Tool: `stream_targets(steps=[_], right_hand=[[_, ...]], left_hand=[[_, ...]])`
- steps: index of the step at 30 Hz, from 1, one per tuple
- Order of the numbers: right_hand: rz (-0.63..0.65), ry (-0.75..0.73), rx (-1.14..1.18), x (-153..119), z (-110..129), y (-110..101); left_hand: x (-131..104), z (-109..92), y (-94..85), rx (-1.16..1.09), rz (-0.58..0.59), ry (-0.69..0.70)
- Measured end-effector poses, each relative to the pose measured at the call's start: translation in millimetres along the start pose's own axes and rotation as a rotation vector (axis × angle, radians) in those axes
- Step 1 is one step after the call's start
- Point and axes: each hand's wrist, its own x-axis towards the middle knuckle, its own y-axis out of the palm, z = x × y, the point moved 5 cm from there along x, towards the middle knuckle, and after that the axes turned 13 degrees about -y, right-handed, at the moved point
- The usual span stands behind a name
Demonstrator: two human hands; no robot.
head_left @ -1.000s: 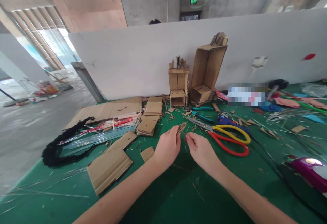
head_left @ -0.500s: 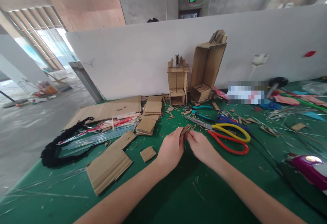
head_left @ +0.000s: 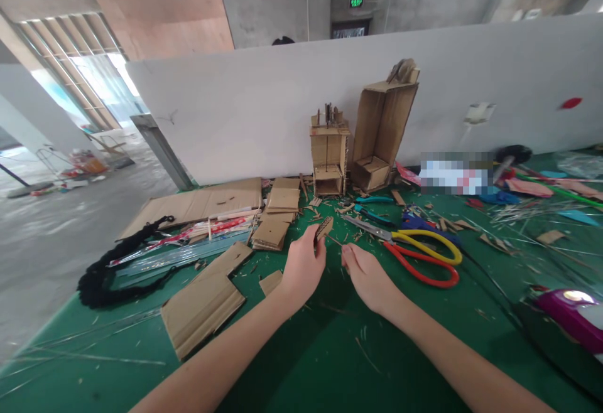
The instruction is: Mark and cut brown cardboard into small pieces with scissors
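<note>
My left hand (head_left: 304, 265) is closed around a small cardboard piece (head_left: 325, 228), its corrugated edge showing above the fingers. Between thumb and finger, my right hand (head_left: 370, 275) pinches a thin brown stick (head_left: 335, 240). The stick's far end points at the cardboard piece; whether it touches or enters it I cannot tell. To the right of my right hand lie large scissors (head_left: 377, 230) with one yellow and one red handle, blades partly open. A small cardboard square (head_left: 270, 282) is half covered by my left wrist.
Two cardboard structures, a short one (head_left: 328, 155) and a tall one (head_left: 384, 124), stand against the white partition (head_left: 245, 112). Cut cardboard (head_left: 207, 306), black yarn (head_left: 101, 275), teal-handled pliers (head_left: 374, 214) and a purple device (head_left: 572, 316) lie on the green table (head_left: 330, 363) among scraps.
My hands have moved apart, the left one going left with the cardboard piece. A thin stick now shows between them, pinched by my right hand.
</note>
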Motion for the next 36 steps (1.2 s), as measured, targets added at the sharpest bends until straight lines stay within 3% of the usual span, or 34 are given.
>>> stream_targets(steps=[7, 10, 13, 14, 16, 18, 20, 22, 25, 26, 29, 32, 36], right_hand=[[0.005, 0.060, 0.262, 2, -12, 7], [0.014, 0.149, 0.452, 5, -10, 7], [-0.062, 0.219, 0.699, 7, -2, 2], [-0.086, 0.219, 0.761, 7, 1, 0], [-0.083, 0.186, 0.786, 7, 4, -1], [-0.001, 0.123, 0.678, 7, 6, 2], [0.084, 0.018, 0.464, 7, 10, 3], [0.121, -0.117, 0.140, 8, 16, -4], [0.111, -0.268, -0.484, 9, 21, -30], [0.127, -0.262, -0.670, 9, 18, -42], [0.246, -0.003, -1.029, 6, -11, -81], [0.344, 0.230, -1.019, -2, -41, -106], [0.392, 0.235, -1.042, -6, -52, -109]], left_hand=[[1, 2, -2.5, -0.171, -0.001, 0.000], [4, -1, -4.0, -0.413, 0.067, -0.038], [5, -1, -6.6, -0.753, 0.067, -0.146], [4, -1, -4.9, -0.850, 0.089, -0.206], [1, -3, 5.0, -0.976, 0.257, -0.305], [-5, -11, 15.4, -1.000, 0.484, -0.313], [-8, -16, 17.0, -0.968, 0.549, -0.264], [-6, -15, 9.2, -0.909, 0.433, -0.206], [-1, -8, -4.7, -0.818, 0.265, -0.158], [1, -5, -8.0, -0.796, 0.237, -0.151], [4, 7, -12.8, -0.738, 0.202, -0.136], [5, 15, -11.6, -0.672, 0.201, -0.120], [4, 20, -7.3, -0.625, 0.227, -0.159]])
